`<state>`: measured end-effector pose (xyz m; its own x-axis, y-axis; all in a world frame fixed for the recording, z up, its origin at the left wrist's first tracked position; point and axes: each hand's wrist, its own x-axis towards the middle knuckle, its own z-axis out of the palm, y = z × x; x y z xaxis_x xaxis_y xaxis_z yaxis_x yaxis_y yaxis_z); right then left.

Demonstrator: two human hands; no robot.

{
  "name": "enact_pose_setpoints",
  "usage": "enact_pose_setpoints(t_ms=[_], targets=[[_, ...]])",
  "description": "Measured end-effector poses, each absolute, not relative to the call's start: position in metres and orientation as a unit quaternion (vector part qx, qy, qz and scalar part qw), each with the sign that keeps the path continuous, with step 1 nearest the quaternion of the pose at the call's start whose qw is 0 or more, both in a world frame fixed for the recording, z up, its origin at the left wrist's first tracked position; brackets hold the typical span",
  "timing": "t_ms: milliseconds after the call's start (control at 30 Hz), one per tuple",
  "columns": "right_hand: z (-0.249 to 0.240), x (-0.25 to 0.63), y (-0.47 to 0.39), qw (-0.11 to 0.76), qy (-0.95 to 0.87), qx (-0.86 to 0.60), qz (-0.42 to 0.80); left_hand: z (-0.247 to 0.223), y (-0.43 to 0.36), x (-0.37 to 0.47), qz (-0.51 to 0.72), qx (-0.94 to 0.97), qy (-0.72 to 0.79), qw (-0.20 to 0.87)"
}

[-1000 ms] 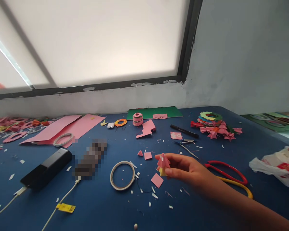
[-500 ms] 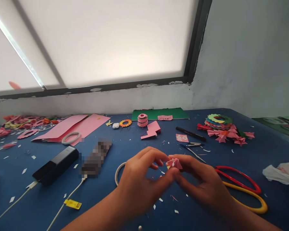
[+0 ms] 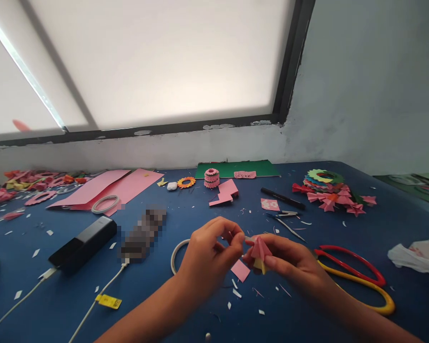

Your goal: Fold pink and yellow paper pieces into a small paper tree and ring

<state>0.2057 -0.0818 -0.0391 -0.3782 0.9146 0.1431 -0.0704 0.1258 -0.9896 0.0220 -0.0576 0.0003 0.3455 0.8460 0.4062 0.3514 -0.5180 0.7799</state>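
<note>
My right hand [image 3: 295,262] is closed around a small folded pink paper flower [image 3: 260,248], with a yellow part showing at its lower side. Just left of it, my left hand [image 3: 210,255] pinches thumb against forefinger on a thin pale strip [image 3: 249,238] that reaches to the flower's top. Whether the strip is still stuck there, I cannot tell. A pink paper square [image 3: 240,270] lies on the table between my hands. Behind my left hand, a roll of tape [image 3: 173,259] is partly hidden.
Scissors with red and yellow handles [image 3: 387,306] lie by my right forearm. Tweezers [image 3: 291,229] and a black pen [image 3: 282,198] are farther back. Paper flowers [image 3: 329,202] are heaped at the right. A black device [image 3: 84,245] with a cable lies left, among white scraps.
My left hand has drawn back leftward from the flower, now pinching the pale strip. The flower has been turned in my right hand, and the pink square between my hands has come into view.
</note>
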Motion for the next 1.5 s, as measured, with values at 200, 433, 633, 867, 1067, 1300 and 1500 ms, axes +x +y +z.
enact_pose_setpoints(t_ms=[200, 433, 633, 867, 1067, 1300, 1500], targets=[[-0.033, 0.206, -0.082, 0.384, -0.64, -0.341, 0.572, -0.001, -0.053, 0.018, 0.404, 0.779, 0.398, 0.269], [-0.035, 0.203, -0.082, 0.337, -0.718, -0.402, 0.458, -0.002, -0.045, 0.012, 0.432, 0.775, 0.393, 0.24], [-0.041, 0.203, -0.077, 0.359, -0.746, -0.436, 0.353, 0.0, -0.025, -0.003, 0.337, 0.796, 0.483, 0.143], [-0.049, 0.204, -0.072, 0.387, -0.762, -0.465, 0.23, -0.007, -0.024, -0.001, 0.269, 0.841, 0.425, 0.2], [-0.054, 0.203, -0.073, 0.387, -0.796, -0.441, 0.153, -0.001, -0.04, 0.007, 0.275, 0.893, 0.277, 0.224], [-0.053, 0.204, -0.074, 0.377, -0.817, -0.421, 0.114, -0.008, -0.039, 0.006, 0.272, 0.919, 0.253, 0.13], [-0.048, 0.204, -0.076, 0.388, -0.812, -0.42, 0.116, -0.011, -0.037, 0.004, 0.273, 0.933, 0.226, 0.062]])
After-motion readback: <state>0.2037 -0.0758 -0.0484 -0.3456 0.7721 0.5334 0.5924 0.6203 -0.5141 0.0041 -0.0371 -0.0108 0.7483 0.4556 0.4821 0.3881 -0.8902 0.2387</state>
